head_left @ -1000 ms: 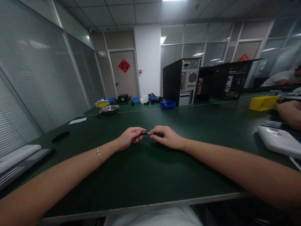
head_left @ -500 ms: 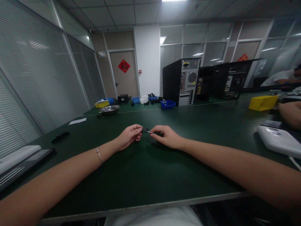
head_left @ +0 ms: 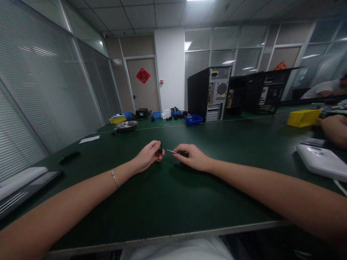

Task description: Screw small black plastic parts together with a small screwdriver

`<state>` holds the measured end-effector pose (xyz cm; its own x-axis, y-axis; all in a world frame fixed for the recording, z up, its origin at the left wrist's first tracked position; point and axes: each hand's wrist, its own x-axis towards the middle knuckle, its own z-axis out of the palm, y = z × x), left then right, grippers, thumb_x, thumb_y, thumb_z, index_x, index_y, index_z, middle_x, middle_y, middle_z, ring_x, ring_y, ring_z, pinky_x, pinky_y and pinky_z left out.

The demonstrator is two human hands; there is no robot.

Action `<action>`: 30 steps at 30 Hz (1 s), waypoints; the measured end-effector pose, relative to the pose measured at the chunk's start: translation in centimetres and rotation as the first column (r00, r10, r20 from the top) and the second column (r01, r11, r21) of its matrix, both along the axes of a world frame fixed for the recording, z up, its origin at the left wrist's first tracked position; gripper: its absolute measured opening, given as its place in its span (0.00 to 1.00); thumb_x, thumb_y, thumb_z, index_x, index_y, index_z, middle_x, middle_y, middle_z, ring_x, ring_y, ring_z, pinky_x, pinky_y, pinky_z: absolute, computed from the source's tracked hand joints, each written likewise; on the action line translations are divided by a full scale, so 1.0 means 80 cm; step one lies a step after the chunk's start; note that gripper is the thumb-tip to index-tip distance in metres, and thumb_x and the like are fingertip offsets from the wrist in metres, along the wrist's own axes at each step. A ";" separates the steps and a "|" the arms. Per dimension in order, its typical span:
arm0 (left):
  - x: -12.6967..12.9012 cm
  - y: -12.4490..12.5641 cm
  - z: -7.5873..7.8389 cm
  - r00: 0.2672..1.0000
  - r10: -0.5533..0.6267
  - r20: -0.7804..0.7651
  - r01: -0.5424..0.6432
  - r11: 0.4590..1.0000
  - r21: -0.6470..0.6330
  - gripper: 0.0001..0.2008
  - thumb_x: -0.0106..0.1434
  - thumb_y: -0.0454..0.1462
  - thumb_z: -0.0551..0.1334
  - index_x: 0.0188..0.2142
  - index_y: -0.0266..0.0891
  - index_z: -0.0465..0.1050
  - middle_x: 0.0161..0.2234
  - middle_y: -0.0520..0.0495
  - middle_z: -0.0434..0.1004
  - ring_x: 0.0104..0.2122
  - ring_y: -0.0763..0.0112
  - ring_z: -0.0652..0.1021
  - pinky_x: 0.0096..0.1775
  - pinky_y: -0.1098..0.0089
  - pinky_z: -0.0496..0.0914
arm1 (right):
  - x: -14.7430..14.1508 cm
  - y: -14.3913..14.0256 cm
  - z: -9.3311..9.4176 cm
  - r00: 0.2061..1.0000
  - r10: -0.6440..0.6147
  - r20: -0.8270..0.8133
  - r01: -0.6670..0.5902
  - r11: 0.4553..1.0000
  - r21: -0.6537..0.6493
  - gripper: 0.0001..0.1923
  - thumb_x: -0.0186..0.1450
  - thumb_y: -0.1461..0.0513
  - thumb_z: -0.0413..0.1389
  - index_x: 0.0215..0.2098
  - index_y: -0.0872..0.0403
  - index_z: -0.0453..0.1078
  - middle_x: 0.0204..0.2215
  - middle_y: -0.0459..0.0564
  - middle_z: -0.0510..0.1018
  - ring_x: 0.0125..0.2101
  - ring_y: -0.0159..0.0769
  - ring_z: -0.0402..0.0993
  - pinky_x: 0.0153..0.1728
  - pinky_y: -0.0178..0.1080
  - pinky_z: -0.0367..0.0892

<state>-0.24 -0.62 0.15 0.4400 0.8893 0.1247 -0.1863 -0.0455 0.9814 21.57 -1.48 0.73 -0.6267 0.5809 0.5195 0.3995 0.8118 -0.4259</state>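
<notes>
Both my hands rest on the dark green table [head_left: 168,202] near its middle. My left hand [head_left: 148,156] pinches a small black part [head_left: 160,148] between thumb and fingers, held up on end. My right hand [head_left: 191,157] grips a small screwdriver [head_left: 176,152] with a black handle; its thin metal tip points left toward the black part, with a small gap between them. A thin bracelet sits on my left wrist.
A dark tablet [head_left: 27,189] lies at the left edge, a small black object [head_left: 69,157] beyond it. A white device [head_left: 321,160] and another person's hand [head_left: 334,130] are at right. A yellow bin [head_left: 303,118], blue bin [head_left: 193,120] and computer towers [head_left: 208,94] stand further back.
The black part and the screwdriver tip were together; now my left hand has pulled the part away and turned it upright. My right hand has stayed put.
</notes>
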 end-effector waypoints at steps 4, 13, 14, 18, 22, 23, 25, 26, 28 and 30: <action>0.001 -0.004 0.001 0.995 -0.074 -0.060 0.075 0.997 0.011 0.18 0.62 0.48 0.52 0.41 0.35 0.65 0.23 0.53 0.61 0.18 0.81 0.60 0.21 0.77 0.54 | 0.000 0.000 -0.001 1.000 -0.009 -0.003 0.009 1.000 -0.001 0.11 0.64 0.60 0.51 0.40 0.55 0.71 0.34 0.49 0.75 0.34 0.34 0.70 0.36 0.35 0.63; 0.000 0.003 -0.007 0.984 -0.128 -0.125 0.135 0.990 0.046 0.15 0.63 0.45 0.53 0.38 0.33 0.66 0.26 0.53 0.57 0.20 0.81 0.57 0.22 0.76 0.50 | -0.001 -0.003 0.001 1.000 -0.017 -0.014 0.018 1.000 0.021 0.10 0.63 0.61 0.51 0.40 0.55 0.71 0.34 0.49 0.75 0.33 0.33 0.69 0.33 0.34 0.62; 0.000 0.004 -0.008 0.984 -0.130 -0.122 0.136 0.990 0.047 0.14 0.63 0.44 0.54 0.38 0.34 0.66 0.26 0.53 0.57 0.20 0.81 0.57 0.22 0.76 0.51 | -0.001 -0.003 0.001 1.000 -0.025 -0.014 0.025 0.999 0.022 0.10 0.63 0.61 0.51 0.40 0.55 0.71 0.34 0.49 0.75 0.33 0.33 0.69 0.33 0.34 0.62; -0.001 0.005 -0.010 0.987 -0.114 -0.114 0.120 0.991 0.053 0.11 0.62 0.42 0.55 0.35 0.35 0.64 0.24 0.55 0.55 0.20 0.81 0.57 0.22 0.76 0.50 | -0.001 -0.002 0.001 0.998 -0.061 -0.009 0.061 0.998 0.026 0.10 0.64 0.61 0.51 0.39 0.55 0.71 0.34 0.49 0.75 0.33 0.33 0.69 0.33 0.34 0.61; -0.001 0.003 -0.007 0.988 -0.113 -0.105 0.119 0.991 0.056 0.10 0.62 0.42 0.56 0.33 0.35 0.63 0.23 0.55 0.55 0.20 0.82 0.58 0.22 0.76 0.50 | -0.001 0.001 -0.002 0.997 -0.083 0.005 0.083 0.996 0.035 0.10 0.63 0.61 0.51 0.39 0.55 0.71 0.33 0.49 0.75 0.32 0.33 0.69 0.32 0.34 0.61; -0.001 0.003 -0.006 0.989 -0.113 -0.100 0.119 0.991 0.054 0.10 0.62 0.41 0.56 0.33 0.35 0.63 0.23 0.55 0.55 0.20 0.81 0.58 0.22 0.76 0.50 | -0.001 0.001 -0.003 0.996 -0.087 0.007 0.087 0.995 0.039 0.10 0.63 0.61 0.51 0.39 0.55 0.71 0.33 0.49 0.75 0.32 0.33 0.69 0.32 0.34 0.61; -0.001 0.002 -0.005 0.990 -0.108 -0.087 0.112 0.992 0.050 0.10 0.61 0.41 0.57 0.32 0.35 0.63 0.22 0.55 0.56 0.19 0.81 0.58 0.22 0.76 0.50 | -0.001 0.002 -0.004 0.996 -0.092 0.010 0.092 0.995 0.048 0.10 0.63 0.61 0.51 0.39 0.55 0.71 0.32 0.49 0.75 0.32 0.33 0.69 0.32 0.34 0.61; -0.001 0.001 -0.005 0.991 -0.104 -0.080 0.108 0.993 0.045 0.11 0.61 0.41 0.57 0.31 0.34 0.63 0.22 0.55 0.56 0.19 0.82 0.58 0.21 0.76 0.50 | -0.001 0.003 -0.005 0.996 -0.093 0.013 0.093 0.994 0.050 0.09 0.63 0.61 0.51 0.39 0.55 0.71 0.32 0.48 0.75 0.32 0.33 0.68 0.32 0.34 0.61; -0.001 0.002 -0.005 0.993 -0.099 -0.068 0.101 0.994 0.037 0.11 0.60 0.42 0.58 0.31 0.34 0.63 0.22 0.55 0.56 0.19 0.82 0.58 0.21 0.76 0.50 | -0.001 0.003 -0.005 0.995 -0.096 0.021 0.094 0.994 0.048 0.09 0.63 0.61 0.51 0.39 0.55 0.71 0.33 0.48 0.75 0.32 0.33 0.68 0.32 0.34 0.61; -0.002 0.002 -0.007 0.993 -0.097 -0.062 0.100 0.994 0.036 0.11 0.60 0.42 0.58 0.30 0.34 0.63 0.22 0.55 0.56 0.19 0.82 0.58 0.21 0.76 0.50 | 0.000 0.003 -0.005 0.995 -0.098 0.032 0.096 0.994 0.043 0.09 0.63 0.61 0.51 0.39 0.54 0.71 0.33 0.48 0.74 0.32 0.33 0.68 0.32 0.34 0.61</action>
<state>-0.38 -0.43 -0.39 0.5330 0.8362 0.1291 -0.1329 -0.0680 0.9888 21.53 -1.26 0.36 -0.5859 0.6181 0.5241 0.4908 0.7853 -0.3774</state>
